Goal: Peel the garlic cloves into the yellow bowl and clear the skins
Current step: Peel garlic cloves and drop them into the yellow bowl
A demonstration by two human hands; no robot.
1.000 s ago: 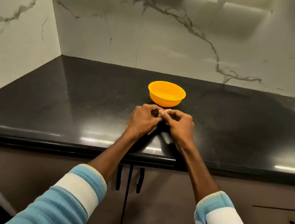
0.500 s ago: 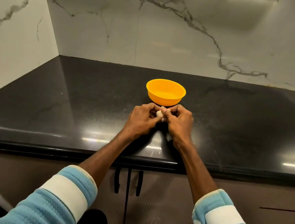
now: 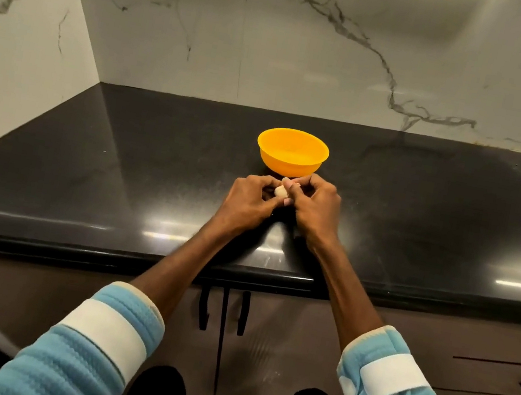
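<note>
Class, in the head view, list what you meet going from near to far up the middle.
Cabinet handles → countertop edge → left hand and right hand gripping the garlic clove → yellow bowl → marble wall.

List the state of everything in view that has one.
Bowl, upright on the counter, no clove visible inside.
Clove, held between both hands on the near side of the bowl; skin on or off, cannot tell.
Left hand, fingers curled round the clove.
Right hand, fingers pinching the clove.
Cabinet doors, shut.
</note>
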